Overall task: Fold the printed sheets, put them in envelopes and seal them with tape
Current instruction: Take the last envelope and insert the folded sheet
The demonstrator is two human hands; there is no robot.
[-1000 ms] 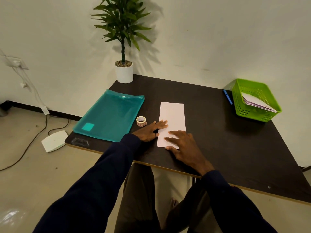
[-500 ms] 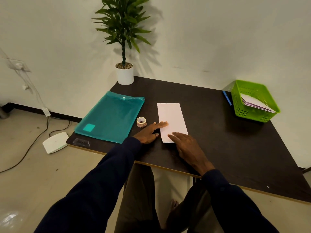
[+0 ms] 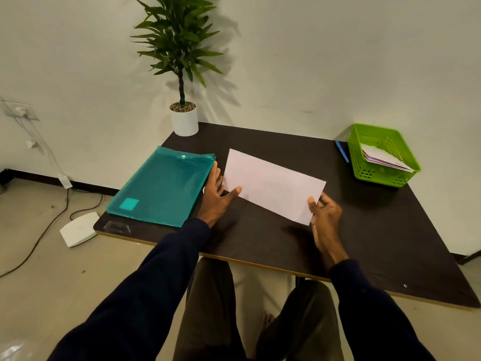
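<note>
While you grip the folded sheet (image 3: 273,185) by its two short ends, it hangs tilted just above the dark table (image 3: 390,230).

Your left hand (image 3: 217,195) pinches the sheet's left end, thumb on the front face and the other fingers behind it; your right hand (image 3: 325,214) clamps the lower right corner the same way, thumb on top. The sheet slants down from upper left to lower right, between the teal folder (image 3: 161,186) on your left and the green basket (image 3: 382,155) at the far right. The basket holds more papers, and a blue pen (image 3: 341,151) lies just beside it. A potted plant (image 3: 182,74) stands at the table's far left corner, well apart from the sheet.
</note>
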